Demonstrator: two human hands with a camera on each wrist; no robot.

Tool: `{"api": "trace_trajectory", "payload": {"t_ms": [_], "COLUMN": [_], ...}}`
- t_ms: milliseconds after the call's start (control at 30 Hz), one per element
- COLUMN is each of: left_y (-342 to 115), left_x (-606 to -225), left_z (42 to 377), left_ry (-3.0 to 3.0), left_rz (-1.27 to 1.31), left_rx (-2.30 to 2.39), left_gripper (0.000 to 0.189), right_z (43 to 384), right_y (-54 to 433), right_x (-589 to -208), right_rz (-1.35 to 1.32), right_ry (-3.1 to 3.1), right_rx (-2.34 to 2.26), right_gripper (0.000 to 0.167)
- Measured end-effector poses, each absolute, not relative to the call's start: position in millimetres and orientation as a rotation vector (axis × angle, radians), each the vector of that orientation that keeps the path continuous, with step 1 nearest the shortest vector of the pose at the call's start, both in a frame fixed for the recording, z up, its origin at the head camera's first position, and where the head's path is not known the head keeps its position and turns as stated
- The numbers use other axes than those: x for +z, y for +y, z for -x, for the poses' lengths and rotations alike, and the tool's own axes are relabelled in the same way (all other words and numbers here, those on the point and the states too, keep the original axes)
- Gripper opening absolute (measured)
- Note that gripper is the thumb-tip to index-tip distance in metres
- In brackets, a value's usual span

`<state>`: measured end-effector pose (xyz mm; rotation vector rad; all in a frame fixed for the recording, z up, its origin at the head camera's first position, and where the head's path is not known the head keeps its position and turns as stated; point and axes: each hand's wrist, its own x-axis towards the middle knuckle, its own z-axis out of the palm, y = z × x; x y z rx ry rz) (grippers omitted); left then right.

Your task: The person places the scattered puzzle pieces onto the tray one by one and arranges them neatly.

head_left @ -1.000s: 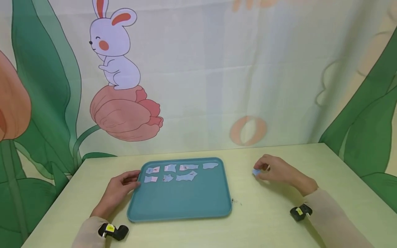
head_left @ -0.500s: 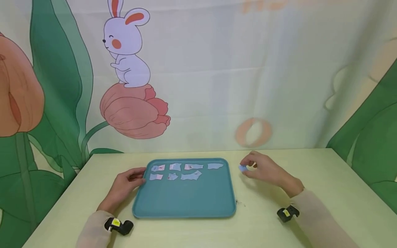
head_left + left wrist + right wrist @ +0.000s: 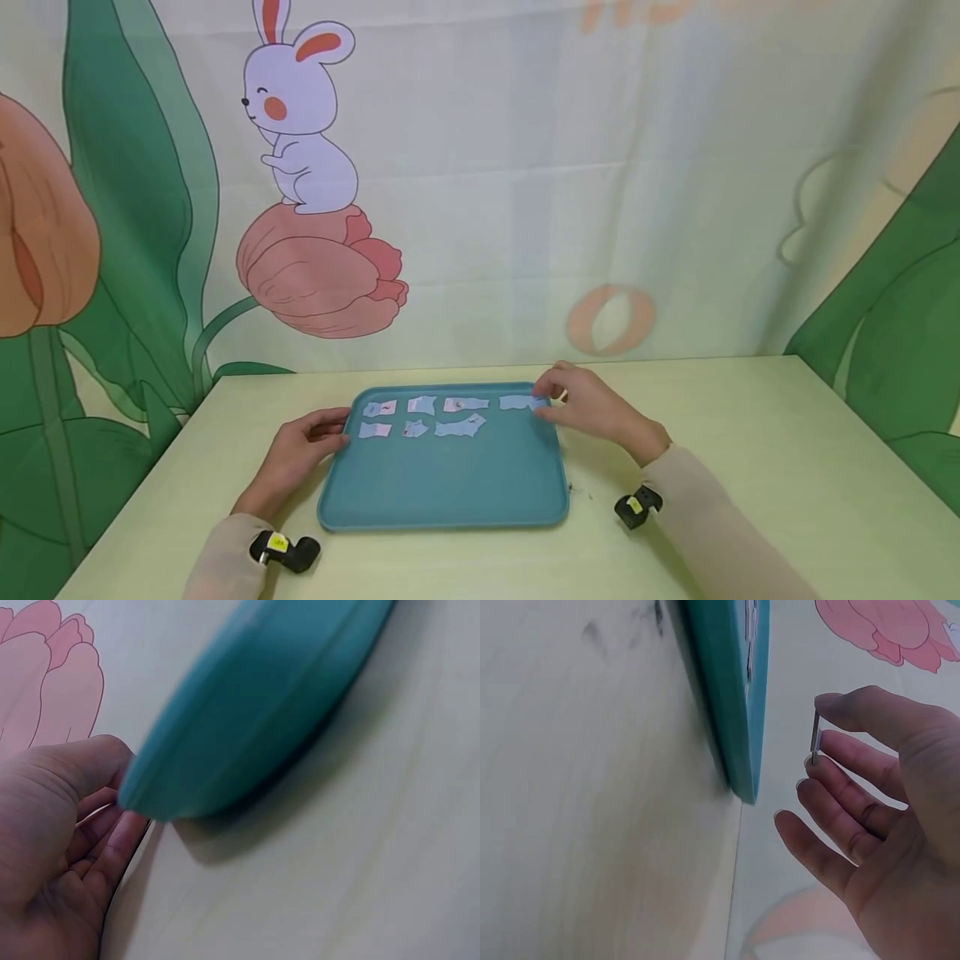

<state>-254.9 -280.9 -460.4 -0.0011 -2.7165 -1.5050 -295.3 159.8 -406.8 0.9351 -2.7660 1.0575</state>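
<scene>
A teal tray [image 3: 450, 492] lies on the table with several pale-blue, irregular-edged puzzle pieces [image 3: 459, 427] in two rows along its far side; some have pink or red patches. My left hand [image 3: 295, 454] holds the tray's left edge, the thumb and fingers meeting at the rim in the left wrist view. My right hand [image 3: 592, 408] is over the tray's far right corner. Between its thumb and fingertips it pinches a small puzzle piece [image 3: 816, 733], seen edge-on in the right wrist view and apart from the tray there. The other fingers are loosely extended.
The pale yellow table [image 3: 720, 450] extends around the tray. A small dark mark [image 3: 572, 487] is on the tabletop by the tray's right edge. Behind the table hangs a printed curtain [image 3: 480, 208] with a rabbit and flowers. Black wrist cameras [image 3: 637, 506] sit on both sleeves.
My right hand has moved left from the bare table to the tray's far right corner, carrying the puzzle piece. My left hand stays at the tray's left edge.
</scene>
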Motion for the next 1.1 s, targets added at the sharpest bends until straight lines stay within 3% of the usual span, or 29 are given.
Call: {"api": "trace_trajectory", "payload": {"t_ms": [1100], "left_y": [-279.2], "left_x": [-458.4], "left_z": [252.9], "left_ry": [-2.705], "left_rz": [-0.032], "left_rx": [-1.539], "left_gripper": [0.049], "right_z": [307.2], "right_y": [123.9], "right_x": [-424.0], "right_rz": [-0.984], "right_ry": [-2.909], "right_rx": [0.768], "right_gripper": [0.017]}}
